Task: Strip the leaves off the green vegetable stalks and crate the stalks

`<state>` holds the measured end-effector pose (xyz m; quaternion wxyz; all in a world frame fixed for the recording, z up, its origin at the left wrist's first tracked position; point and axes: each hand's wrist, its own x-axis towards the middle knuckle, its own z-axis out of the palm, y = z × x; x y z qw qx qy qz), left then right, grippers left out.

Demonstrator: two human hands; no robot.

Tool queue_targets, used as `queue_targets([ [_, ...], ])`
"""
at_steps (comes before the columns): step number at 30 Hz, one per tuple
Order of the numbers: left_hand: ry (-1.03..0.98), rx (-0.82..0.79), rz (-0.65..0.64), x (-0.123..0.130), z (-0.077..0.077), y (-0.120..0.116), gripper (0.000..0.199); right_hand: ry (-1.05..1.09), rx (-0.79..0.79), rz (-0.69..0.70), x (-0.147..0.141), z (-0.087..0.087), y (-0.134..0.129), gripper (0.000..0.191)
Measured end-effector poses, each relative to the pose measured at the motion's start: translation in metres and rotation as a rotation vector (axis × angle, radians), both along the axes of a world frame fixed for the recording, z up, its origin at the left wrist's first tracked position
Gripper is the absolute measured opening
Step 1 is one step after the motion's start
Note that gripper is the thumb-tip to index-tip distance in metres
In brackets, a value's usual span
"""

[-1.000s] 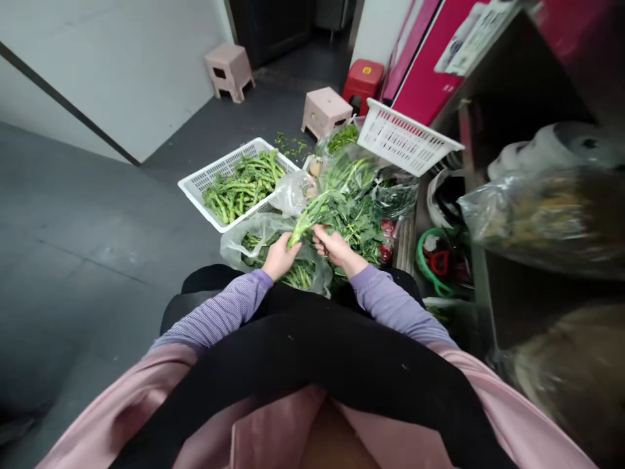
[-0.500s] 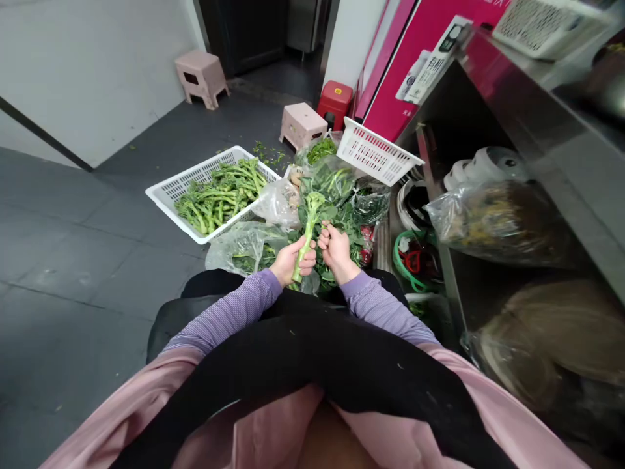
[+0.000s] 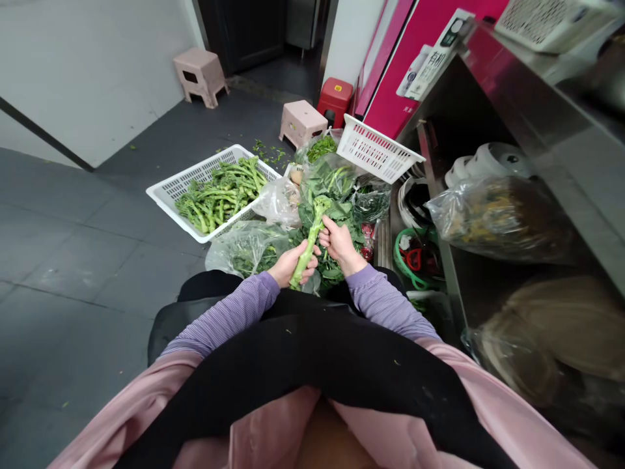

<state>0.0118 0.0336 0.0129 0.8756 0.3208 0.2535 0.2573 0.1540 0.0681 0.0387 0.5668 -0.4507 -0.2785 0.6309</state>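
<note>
My left hand (image 3: 289, 265) is wrapped round the lower part of a thick green broccoli stem (image 3: 313, 242), its small flowering head tilted up and away from me. My right hand (image 3: 340, 247) is closed, thumb and fingers pinched against the stem's right side below the head. Whether a leaf or a strip of skin is between those fingers is hidden. Under both hands lies a pile of loose green leaves (image 3: 332, 272). To the left, a white slotted basket (image 3: 163, 193) holds many similar stems (image 3: 222, 195).
Plastic bags of greens (image 3: 249, 244) lie around the pile. A white basket (image 3: 378, 153) leans tilted behind it. Metal shelving (image 3: 452, 260) with bagged goods runs along my right. Beyond are pink stools (image 3: 303, 120) and a red stool (image 3: 335, 98). Leaf scraps (image 3: 268, 154) dot the grey floor.
My right hand has come up against the stem from just beside it. The stem leans further right, its head slightly to the right of before. My left hand keeps its hold.
</note>
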Motion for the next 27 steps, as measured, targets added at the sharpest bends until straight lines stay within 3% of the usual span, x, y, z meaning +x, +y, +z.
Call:
queue_targets([
  [4,0.4,0.195,0.294,0.01,-0.005,-0.005,0.036,0.032,-0.009,-0.191,-0.01,-0.001,-0.004,0.045],
  [6,0.476,0.178,0.384,0.016,-0.006,-0.009,0.037,0.072,-0.018,-0.222,-0.015,-0.001,-0.006,0.039],
  [10,0.278,-0.068,0.369,0.023,-0.001,-0.013,0.048,0.146,-0.011,-0.254,-0.023,-0.002,-0.01,0.021],
  [13,0.173,-0.182,0.364,0.023,0.005,-0.01,0.049,0.144,0.015,-0.311,-0.027,-0.004,-0.011,0.02],
  [18,-0.028,-0.297,0.217,0.017,0.011,-0.006,0.052,0.156,-0.001,-0.326,-0.027,0.001,-0.02,0.023],
  [22,-0.307,-0.256,0.05,0.008,0.015,-0.007,0.056,0.351,-0.111,-0.147,-0.021,0.01,-0.022,0.018],
  [24,-0.351,-0.22,-0.054,0.003,0.017,-0.009,0.057,0.36,-0.166,-0.092,-0.011,0.009,-0.011,0.022],
  [27,-0.341,-0.179,-0.195,-0.001,0.018,-0.01,0.058,0.176,-0.312,-0.148,0.019,-0.004,0.019,0.03],
])
